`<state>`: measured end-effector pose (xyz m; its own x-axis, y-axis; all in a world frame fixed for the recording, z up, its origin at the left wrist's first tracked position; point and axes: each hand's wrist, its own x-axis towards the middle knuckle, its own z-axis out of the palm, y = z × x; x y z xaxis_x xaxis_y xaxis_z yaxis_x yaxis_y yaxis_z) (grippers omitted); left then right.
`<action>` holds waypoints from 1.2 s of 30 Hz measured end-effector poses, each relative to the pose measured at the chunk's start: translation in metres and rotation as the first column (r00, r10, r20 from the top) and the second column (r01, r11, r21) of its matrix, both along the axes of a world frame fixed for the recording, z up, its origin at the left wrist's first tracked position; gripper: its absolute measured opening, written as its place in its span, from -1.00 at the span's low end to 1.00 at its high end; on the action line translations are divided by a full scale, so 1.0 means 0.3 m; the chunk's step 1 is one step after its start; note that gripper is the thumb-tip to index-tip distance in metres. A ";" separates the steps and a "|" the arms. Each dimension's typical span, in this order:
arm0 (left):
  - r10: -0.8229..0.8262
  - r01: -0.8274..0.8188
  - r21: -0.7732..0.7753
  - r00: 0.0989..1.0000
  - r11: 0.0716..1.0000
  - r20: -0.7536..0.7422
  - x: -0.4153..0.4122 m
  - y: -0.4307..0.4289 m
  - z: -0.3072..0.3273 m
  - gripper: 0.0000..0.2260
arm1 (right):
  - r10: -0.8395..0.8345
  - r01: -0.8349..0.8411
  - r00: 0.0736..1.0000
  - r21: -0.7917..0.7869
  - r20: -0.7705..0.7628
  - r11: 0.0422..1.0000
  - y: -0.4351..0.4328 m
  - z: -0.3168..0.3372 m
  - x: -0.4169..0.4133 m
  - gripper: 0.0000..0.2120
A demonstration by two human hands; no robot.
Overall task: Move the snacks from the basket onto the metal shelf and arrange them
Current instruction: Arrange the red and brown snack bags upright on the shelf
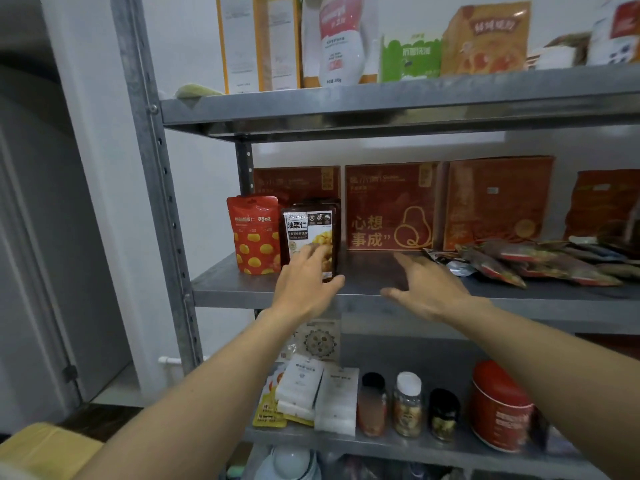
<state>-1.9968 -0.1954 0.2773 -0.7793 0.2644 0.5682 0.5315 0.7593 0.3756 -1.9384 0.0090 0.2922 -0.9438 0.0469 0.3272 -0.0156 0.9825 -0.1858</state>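
Note:
On the middle board of the metal shelf [367,275] a red chestnut pouch [254,233] stands upright at the left, with a brown chestnut pouch [308,226] upright beside it. My left hand [304,282] reaches to the brown pouch, fingers straight and touching its lower front, thumb by its bottom right corner. My right hand [426,289] hovers open above the bare board to the right, holding nothing. A heap of flat snack packets [526,263] lies on the right of the same board. The basket is out of view.
Red gift boxes [393,209] line the back of the middle board. The top board carries cartons and bags [485,39]. The lower board holds white boxes [311,389], small jars [408,403] and a red tin [498,407]. A yellow object [45,448] sits at the bottom left.

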 end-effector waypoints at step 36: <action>-0.455 -0.133 0.759 0.730 0.637 0.510 -0.416 0.819 -0.046 -0.83 | -0.224 0.228 0.973 -0.282 0.047 0.932 0.409 -0.016 -0.272 -0.67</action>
<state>-2.1217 0.0504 0.2634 -0.9849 0.1697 0.0337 0.0357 0.0086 0.9993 -2.0199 0.1317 0.2873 -0.9018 0.3485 0.2557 0.2053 0.8660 -0.4560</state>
